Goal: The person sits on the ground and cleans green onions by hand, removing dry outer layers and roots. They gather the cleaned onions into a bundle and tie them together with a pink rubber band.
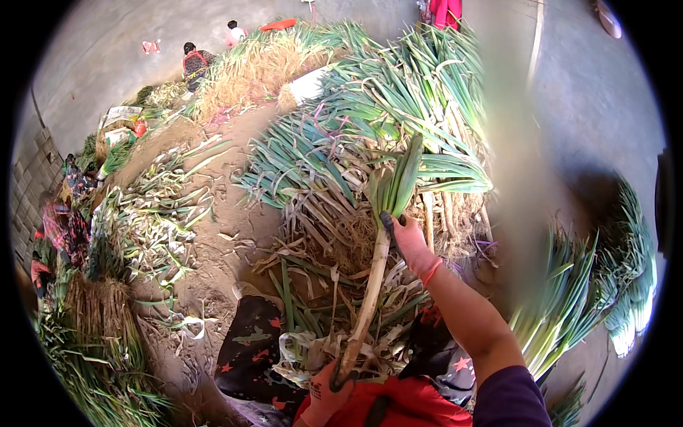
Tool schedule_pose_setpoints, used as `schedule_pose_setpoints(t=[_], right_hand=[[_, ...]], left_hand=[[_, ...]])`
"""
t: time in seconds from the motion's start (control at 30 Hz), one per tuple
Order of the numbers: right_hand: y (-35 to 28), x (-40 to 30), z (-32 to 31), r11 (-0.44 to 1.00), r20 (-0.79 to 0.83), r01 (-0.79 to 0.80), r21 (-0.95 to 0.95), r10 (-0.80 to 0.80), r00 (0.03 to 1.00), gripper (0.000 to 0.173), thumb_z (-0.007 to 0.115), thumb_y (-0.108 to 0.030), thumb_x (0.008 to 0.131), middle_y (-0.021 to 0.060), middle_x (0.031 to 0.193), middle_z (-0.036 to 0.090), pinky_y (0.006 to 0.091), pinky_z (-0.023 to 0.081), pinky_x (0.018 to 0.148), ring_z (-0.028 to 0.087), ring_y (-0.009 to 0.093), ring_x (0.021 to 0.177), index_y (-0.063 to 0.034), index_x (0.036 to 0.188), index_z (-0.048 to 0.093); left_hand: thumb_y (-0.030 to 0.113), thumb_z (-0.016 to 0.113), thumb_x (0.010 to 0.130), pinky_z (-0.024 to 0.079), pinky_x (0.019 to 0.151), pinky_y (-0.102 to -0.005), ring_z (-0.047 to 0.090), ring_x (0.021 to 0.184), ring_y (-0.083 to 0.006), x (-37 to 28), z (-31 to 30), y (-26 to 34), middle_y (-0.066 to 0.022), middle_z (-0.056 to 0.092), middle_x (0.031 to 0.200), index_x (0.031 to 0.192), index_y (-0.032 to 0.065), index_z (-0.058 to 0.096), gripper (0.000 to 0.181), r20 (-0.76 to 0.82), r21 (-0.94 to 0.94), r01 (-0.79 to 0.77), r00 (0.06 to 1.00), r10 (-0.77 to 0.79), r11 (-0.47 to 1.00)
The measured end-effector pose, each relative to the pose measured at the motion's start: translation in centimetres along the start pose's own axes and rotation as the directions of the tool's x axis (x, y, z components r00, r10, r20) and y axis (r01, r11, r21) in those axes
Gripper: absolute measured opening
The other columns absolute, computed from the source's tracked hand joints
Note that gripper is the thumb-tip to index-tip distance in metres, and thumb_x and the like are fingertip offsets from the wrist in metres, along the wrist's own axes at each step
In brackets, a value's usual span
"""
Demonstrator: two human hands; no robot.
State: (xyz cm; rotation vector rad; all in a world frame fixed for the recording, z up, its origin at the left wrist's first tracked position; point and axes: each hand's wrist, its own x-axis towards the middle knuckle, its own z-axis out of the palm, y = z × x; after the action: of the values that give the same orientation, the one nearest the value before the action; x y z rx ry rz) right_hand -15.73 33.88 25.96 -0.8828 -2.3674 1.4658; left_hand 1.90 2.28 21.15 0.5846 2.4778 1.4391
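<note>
In the head view, one long green onion stalk (372, 283) slants across my lap, its leafy green top pointing away from me. My right hand (410, 240), in a pink glove with dark fingertips, grips it where the pale stem meets the leaves. Around the lower end is my left hand (328, 392), gloved the same way. Peeled leaves and dry husks (395, 309) lie between my knees. Just beyond, a big heap of green onions (320, 155) shows its roots towards me.
Leaf scraps (155, 213) cover ground at left. Bundled green onions (101, 320) lie at lower left, others (560, 288) at right. People (64, 224) sit at far left; another person (196, 61) is near the back. A blurred vertical strip hides part of the right side.
</note>
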Motion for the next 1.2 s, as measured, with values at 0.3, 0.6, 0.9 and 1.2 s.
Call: schedule_pose_setpoints(t=[0.3, 0.6, 0.9, 1.2], right_hand=[[-2.2, -2.4, -0.9, 0.636, 0.153, 0.437, -0.635, -0.451, 0.879, 0.026, 0.045, -0.030, 0.086, 0.0109, 0.083, 0.062, 0.0392, 0.048, 0.062, 0.062, 0.029, 0.076, -0.0095, 0.093, 0.058], [-0.2, -13.9, 3.6, 0.645, 0.943, 0.742, 0.181, -0.327, 0.054, 0.028, 0.048, -0.030, 0.086, 0.0140, 0.091, 0.062, 0.0361, 0.047, 0.081, 0.058, 0.032, 0.087, -0.0107, 0.105, 0.058], [-2.5, -5.0, 0.8, 0.985, 0.519, 0.001, 0.173, -0.092, 0.850, 0.030, 0.039, -0.023, 0.093, 0.0146, 0.090, 0.063, 0.0308, 0.052, 0.068, 0.062, 0.020, 0.077, -0.0007, 0.108, 0.053], [-1.4, -1.3, 0.8, 0.671, 0.398, -0.274, 0.689, -0.035, 0.917, 0.052, 0.059, -0.044, 0.083, 0.0064, 0.088, 0.060, 0.0276, 0.050, 0.065, 0.058, 0.016, 0.069, 0.0033, 0.105, 0.053]], left_hand=[[0.012, 0.064, 0.077, 0.049, 0.073, -0.0313, 0.061, 0.086, -0.0199, 2.2, 0.3, 1.3, -0.0165, 0.061, 0.099, 0.121, -0.0048, 0.046, 0.051, 0.041, -0.318, 0.298, 0.953, -0.300, 0.900], [0.015, 0.054, 0.086, 0.047, 0.077, -0.0282, 0.057, 0.093, -0.0186, 7.0, 2.0, -6.6, -0.0109, 0.057, 0.106, 0.116, 0.0004, 0.049, 0.034, 0.233, -0.700, 0.394, 0.915, -0.330, 0.596], [0.021, 0.053, 0.086, 0.046, 0.079, -0.0303, 0.057, 0.094, -0.0242, 3.2, -0.1, -2.7, -0.0131, 0.058, 0.105, 0.118, 0.0024, 0.048, 0.038, 0.203, -0.745, 0.416, 0.886, -0.416, 0.521], [0.025, 0.053, 0.086, 0.046, 0.077, -0.0328, 0.058, 0.091, -0.0267, -0.9, -0.3, -1.7, -0.0151, 0.058, 0.104, 0.121, 0.0028, 0.046, 0.042, 0.050, -0.131, 0.268, 0.963, -0.264, 0.954]])
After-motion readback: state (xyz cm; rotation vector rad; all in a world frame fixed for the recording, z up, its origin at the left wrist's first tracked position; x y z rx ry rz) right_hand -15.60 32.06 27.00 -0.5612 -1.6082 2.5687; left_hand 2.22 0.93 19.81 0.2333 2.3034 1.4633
